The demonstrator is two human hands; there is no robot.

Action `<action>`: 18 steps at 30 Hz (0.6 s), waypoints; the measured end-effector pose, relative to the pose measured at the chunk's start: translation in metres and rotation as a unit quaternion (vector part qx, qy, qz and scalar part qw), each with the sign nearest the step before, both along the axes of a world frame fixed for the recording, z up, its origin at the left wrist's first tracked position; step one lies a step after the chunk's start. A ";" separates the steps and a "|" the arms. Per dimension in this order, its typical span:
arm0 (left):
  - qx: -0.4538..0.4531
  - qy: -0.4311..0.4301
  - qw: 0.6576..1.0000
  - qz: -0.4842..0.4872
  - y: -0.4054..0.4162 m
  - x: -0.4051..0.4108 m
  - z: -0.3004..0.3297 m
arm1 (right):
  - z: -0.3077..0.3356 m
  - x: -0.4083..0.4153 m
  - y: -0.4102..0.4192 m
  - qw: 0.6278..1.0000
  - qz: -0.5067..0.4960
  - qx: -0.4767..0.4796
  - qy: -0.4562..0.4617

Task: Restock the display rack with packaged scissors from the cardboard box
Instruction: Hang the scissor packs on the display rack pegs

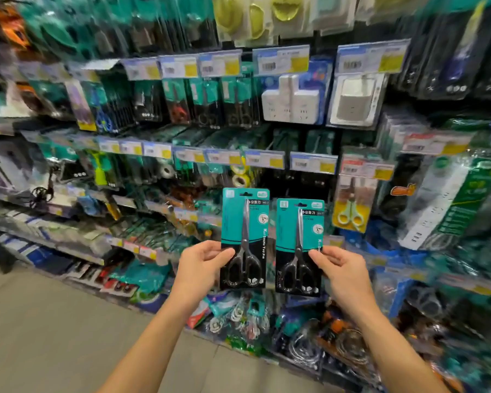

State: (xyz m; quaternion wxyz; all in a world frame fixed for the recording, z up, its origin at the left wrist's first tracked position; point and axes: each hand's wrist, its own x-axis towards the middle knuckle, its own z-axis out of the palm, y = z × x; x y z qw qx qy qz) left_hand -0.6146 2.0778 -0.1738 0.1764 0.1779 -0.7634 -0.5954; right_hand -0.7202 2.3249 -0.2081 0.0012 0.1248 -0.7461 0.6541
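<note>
Before the display rack [267, 163], the left hand [201, 268] pinches one scissors pack [244, 236] by its lower edge; the right hand [343, 273] pinches a second pack [299, 245] alongside, upright. Hanging seems underway; next, each card's top slot needs a free hook.

L scissors pack [244, 222]: "办公剪刀", "Kai Sheng You Pin" | R scissors pack [299, 231]: "办公剪刀" | shelf tags unreadable

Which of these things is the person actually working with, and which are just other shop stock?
Part of the job:
left hand
right hand
left scissors pack
right scissors pack
display rack

Just other stock:
white socket adapters
tape rolls
small yellow scissors
</note>
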 end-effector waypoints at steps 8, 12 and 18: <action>-0.030 0.006 0.995 -0.096 -0.039 -0.088 -0.017 | -0.003 -0.038 -0.027 0.995 -0.087 0.005 -0.036; -0.002 -0.008 0.991 -0.136 -0.065 -0.122 -0.024 | 0.003 -0.048 -0.044 0.991 -0.126 0.012 -0.040; -0.002 -0.021 0.978 -0.208 -0.082 -0.159 -0.033 | -0.010 -0.062 -0.060 0.982 -0.185 0.025 -0.036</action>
